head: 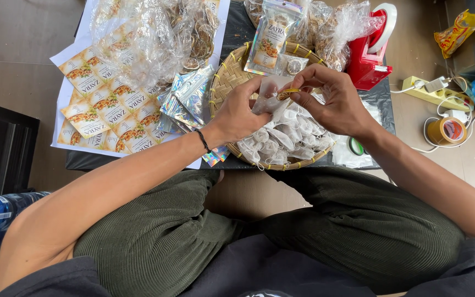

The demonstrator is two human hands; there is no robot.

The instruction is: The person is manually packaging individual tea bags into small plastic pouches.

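A: What was being handled?

B: A small white mesh pouch [269,94], held above a round woven tray [224,77]. The left hand [241,113] pinched its edge; the right hand [331,99] gripped a dried fruit slice [287,93] at the pouch's mouth.

A: And around them?

B: More white pouches [281,137] filled the tray. Printed packets [103,113] lay left, a red tape dispenser [370,52] far right.

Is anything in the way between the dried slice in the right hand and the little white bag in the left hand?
Nothing visible. The right hand holds the dried slice right at the little white bag held by the left hand.
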